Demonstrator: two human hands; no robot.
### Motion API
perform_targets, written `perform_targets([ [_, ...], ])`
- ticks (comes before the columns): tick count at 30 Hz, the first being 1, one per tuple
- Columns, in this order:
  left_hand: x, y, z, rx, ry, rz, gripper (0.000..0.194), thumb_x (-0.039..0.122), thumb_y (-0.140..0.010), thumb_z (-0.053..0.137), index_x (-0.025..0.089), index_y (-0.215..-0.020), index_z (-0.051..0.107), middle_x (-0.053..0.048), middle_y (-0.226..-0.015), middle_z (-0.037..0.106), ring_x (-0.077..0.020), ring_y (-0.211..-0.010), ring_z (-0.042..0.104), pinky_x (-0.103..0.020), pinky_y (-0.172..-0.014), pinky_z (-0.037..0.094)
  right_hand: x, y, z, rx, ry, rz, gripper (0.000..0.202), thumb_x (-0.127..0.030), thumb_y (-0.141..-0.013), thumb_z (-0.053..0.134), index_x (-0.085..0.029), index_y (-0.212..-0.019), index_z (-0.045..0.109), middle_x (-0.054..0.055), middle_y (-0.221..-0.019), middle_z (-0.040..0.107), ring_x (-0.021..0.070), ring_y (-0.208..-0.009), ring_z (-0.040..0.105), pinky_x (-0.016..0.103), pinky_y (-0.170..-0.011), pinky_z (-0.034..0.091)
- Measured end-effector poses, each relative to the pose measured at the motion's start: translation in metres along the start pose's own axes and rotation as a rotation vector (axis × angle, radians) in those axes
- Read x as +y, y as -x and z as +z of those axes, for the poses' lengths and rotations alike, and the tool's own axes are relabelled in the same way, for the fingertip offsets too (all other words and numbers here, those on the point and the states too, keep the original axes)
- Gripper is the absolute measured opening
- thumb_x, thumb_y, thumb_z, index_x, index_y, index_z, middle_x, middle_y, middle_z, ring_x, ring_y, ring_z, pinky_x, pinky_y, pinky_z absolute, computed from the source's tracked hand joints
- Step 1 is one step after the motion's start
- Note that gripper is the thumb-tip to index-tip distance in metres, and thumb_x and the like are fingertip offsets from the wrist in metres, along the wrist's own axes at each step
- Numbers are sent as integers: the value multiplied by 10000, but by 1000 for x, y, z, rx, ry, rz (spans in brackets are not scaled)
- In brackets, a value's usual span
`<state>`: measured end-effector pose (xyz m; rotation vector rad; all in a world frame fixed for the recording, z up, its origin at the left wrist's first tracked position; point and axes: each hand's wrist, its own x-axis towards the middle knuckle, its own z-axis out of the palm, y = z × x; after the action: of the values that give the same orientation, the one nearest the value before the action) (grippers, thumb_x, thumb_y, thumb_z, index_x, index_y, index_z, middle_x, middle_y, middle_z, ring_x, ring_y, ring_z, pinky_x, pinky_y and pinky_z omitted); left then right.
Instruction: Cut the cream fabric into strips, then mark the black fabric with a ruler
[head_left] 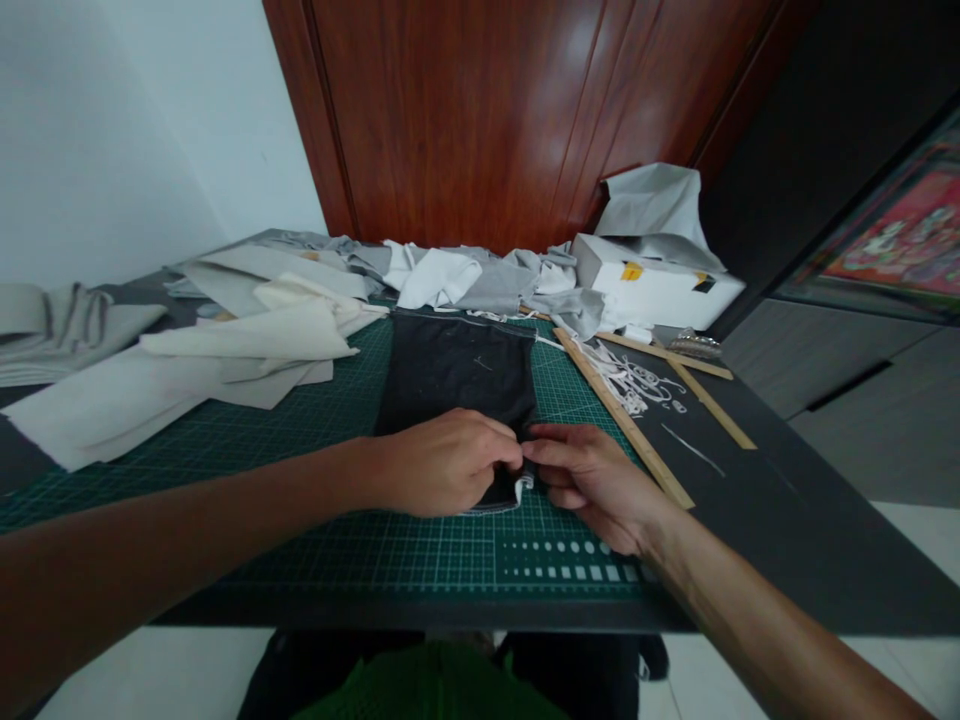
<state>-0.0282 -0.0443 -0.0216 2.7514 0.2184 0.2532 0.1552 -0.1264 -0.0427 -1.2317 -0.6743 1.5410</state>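
A black piece of cloth [461, 365] with pale stitched edges lies on the green cutting mat [442, 560]. From its far right corner a short white cord [550, 342] sticks out. My left hand [450, 460] rests over the near part of the cloth, its fingers curled in a pinch on the right edge. Meeting it there, my right hand [577, 470] pinches the same edge between thumb and forefinger. Just below the fingertips, the cloth's near right corner is folded up and shows a white underside [523, 487]. Exactly what sits between the fingertips is hidden.
Cream and grey cloth pieces [247, 350] are heaped at left, with more scraps [480, 275] along the back. A wooden ruler [626, 420] lies to the right, beside tangled white cords [626, 375] and more wooden strips [709, 400]. A white box [660, 280] stands at back right.
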Motion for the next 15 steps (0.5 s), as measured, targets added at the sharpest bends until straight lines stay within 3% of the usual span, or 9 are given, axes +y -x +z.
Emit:
perform_targets([
  [6, -5, -6, 7, 53, -7, 11, 255, 72, -913, 512, 188, -1022, 713, -48, -983, 763, -188, -905, 710, -305, -844, 515, -3, 2, -11, -61, 117, 37, 386, -254, -630, 905, -164, -823, 583, -116, -574, 408, 21, -446, 204, 175, -388, 80],
  [11, -13, -16, 14, 71, -26, 10, 149, 134, -936, 557, 193, -992, 682, -21, -906, 736, -160, -790, 680, -270, -728, 481, -3, 2, -24, -20, 224, 33, 354, -320, -651, 903, -166, -751, 601, -122, -526, 375, 30, -432, 209, 180, -380, 89],
  [15, -16, -26, 19, 56, -41, 1, 62, 176, -923, 609, 192, -952, 661, -11, -870, 702, -155, -764, 655, -261, -689, 451, -4, 6, -29, 65, 453, -2, 385, -418, -682, 880, -204, -698, 560, -126, -478, 356, 53, -413, 249, 185, -361, 153],
])
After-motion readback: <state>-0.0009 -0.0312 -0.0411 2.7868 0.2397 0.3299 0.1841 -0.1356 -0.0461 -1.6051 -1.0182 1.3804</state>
